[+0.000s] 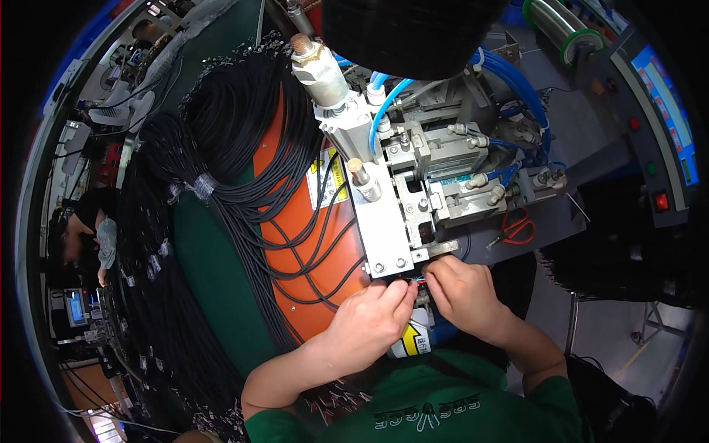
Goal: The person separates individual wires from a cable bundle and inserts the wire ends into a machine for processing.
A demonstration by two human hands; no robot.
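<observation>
Wires (419,280) at metal plate's near edge (390,272); your left hand (369,319) and right hand (469,294) look pinched nearly closed on them. Keep strands straight, fingers clear of plate.

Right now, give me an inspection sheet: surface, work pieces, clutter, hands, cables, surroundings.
Surface: orange panel beside the machine; green mat further left.
Work pieces: thin coloured wires at the machine's near end.
Clutter: red-handled scissors lying right of the machine.
Hands: left hand pinches the wires; right hand has fingertips at them, grip unclear.
Cables: black cables bundled across the panel; blue tubes on the machine.
Surroundings: lit screen, right; another person, left.
</observation>
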